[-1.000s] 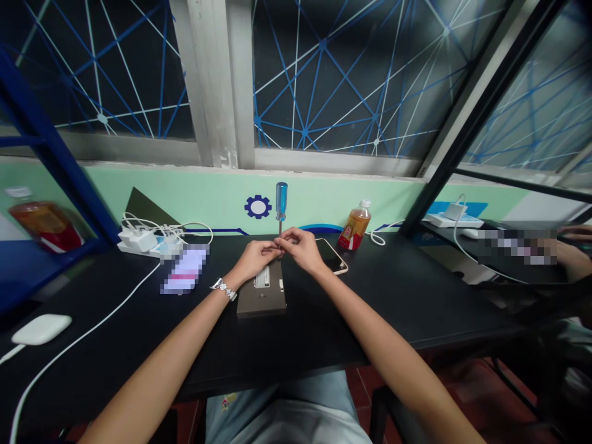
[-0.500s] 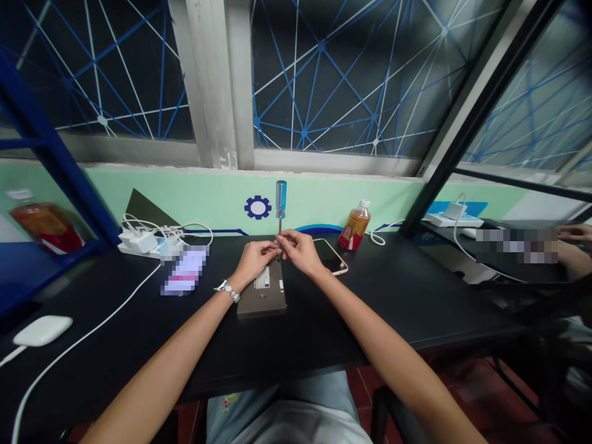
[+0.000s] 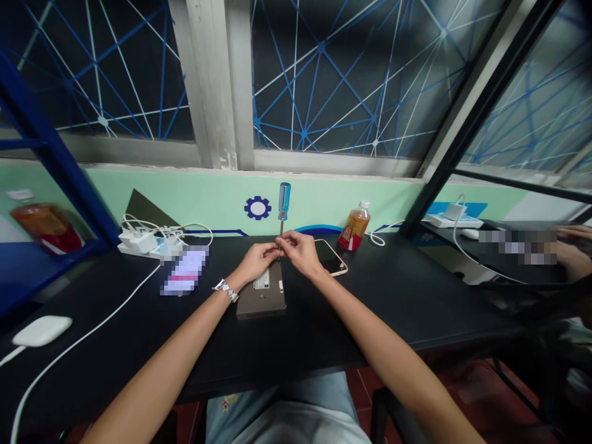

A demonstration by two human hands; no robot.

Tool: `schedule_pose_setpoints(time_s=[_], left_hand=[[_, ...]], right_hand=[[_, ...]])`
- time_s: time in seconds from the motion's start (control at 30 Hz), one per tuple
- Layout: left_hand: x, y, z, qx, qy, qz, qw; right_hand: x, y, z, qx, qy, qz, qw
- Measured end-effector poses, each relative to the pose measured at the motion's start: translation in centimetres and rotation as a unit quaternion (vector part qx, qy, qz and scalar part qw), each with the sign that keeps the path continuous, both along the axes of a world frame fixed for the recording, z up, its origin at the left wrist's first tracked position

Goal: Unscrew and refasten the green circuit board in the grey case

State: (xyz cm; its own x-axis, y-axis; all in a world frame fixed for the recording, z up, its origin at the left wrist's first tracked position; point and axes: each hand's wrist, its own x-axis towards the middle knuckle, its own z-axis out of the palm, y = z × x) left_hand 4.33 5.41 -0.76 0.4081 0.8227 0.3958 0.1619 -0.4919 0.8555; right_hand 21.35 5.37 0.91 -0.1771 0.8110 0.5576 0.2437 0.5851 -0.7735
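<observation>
A grey-brown box-like device [image 3: 263, 303] with a white label lies flat on the black table. Over its far end stands a screwdriver [image 3: 284, 200] with a blue and clear handle, nearly upright and tilted slightly right. My right hand [image 3: 298, 251] pinches the metal shaft low down. Close against it, my left hand [image 3: 256, 261] has its thumb and fingertips pressed together near the screwdriver's lower end. What the left fingertips hold, if anything, is too small to see. The screwdriver's tip is hidden by the fingers.
On the black table [image 3: 393, 308] lie a phone [image 3: 332, 259] to the right, a bright-screened phone [image 3: 185, 271] and power strip [image 3: 152, 242] to the left, and a white case [image 3: 42, 330]. A bottle [image 3: 355, 227] stands behind; another person's hand [image 3: 576, 250] is far right.
The screwdriver's handle has tipped slightly to the right. Both hands have stayed nearly where they were, with the left wrist shifted slightly left.
</observation>
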Motion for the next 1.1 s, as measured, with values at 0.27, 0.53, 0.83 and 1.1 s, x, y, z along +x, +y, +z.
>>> schedule_pose_setpoints(time_s=[0.27,0.53,0.83,1.1], left_hand=[[0.0,0.3,-0.6,0.039,0.018,0.051,0.998],[0.1,0.1,-0.7,0.049,0.052,0.127,0.989],[0.3,0.3,-1.0,0.027,0.013,0.136,0.990],[0.3,0.5,-0.8,0.022,-0.029,0.046,0.998]], right_hand=[[0.0,-0.2,0.2,-0.017,0.018,0.048,0.999],[0.1,-0.4,0.8,-0.004,-0.030,0.057,0.998],[-0.4,-0.2,0.6,0.016,0.001,-0.032,0.999],[-0.3,-0.5,1.2,0.032,-0.045,0.001,0.998]])
